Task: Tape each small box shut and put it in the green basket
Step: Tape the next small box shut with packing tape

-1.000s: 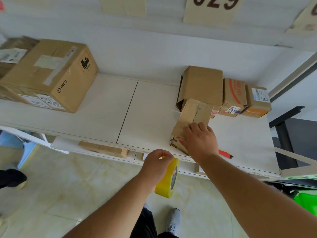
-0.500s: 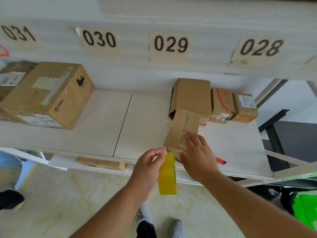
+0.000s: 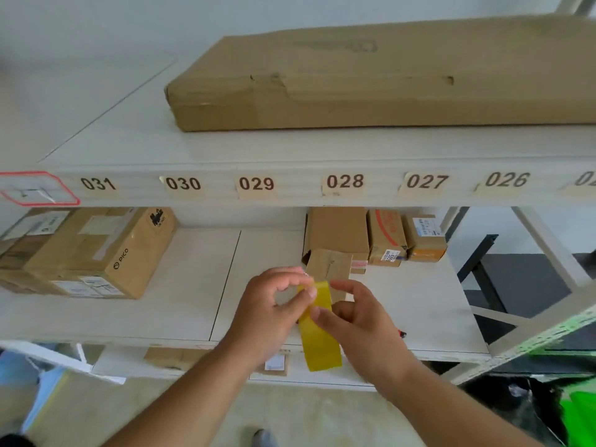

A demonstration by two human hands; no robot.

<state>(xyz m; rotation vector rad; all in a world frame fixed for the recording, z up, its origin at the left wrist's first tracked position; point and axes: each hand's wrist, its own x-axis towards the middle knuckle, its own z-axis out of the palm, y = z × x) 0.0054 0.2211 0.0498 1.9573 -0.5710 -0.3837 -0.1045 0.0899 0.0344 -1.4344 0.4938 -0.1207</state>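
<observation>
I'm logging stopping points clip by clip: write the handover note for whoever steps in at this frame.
Left hand pinches the top of the yellow tape roll.
Right hand grips the roll from the other side.
Small box lies on the shelf just behind the hands, no tape seen on it.
Green basket shows only at the lower right edge.
Done: nothing visibly taped.
Left: tape this box, basket it, then the boxes behind.
</observation>
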